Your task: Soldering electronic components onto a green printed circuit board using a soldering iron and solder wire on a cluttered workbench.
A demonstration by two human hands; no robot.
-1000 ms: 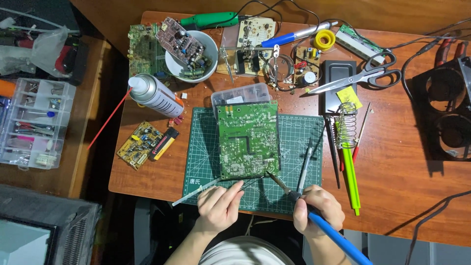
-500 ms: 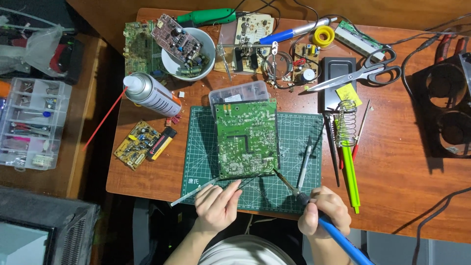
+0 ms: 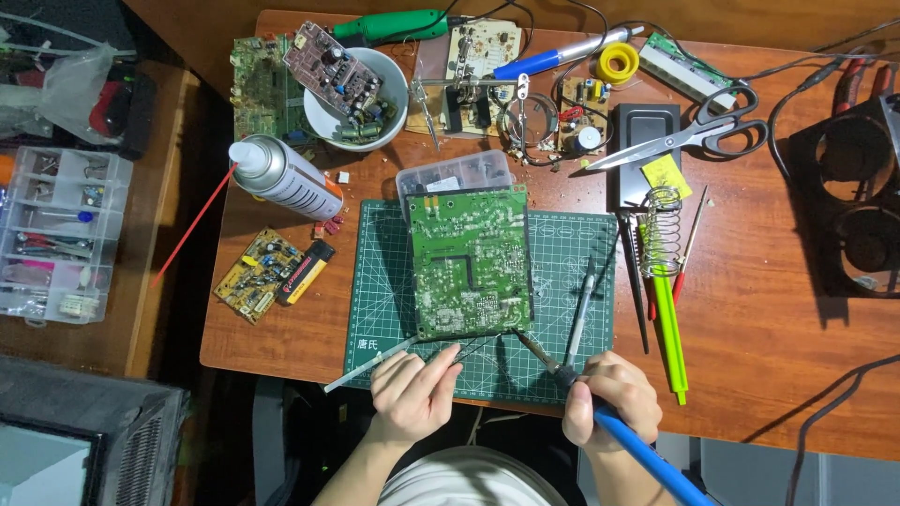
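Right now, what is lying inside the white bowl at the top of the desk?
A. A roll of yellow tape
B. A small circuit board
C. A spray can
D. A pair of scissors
B. A small circuit board rests tilted across the white bowl, while the scissors lie out on the desk to the right.
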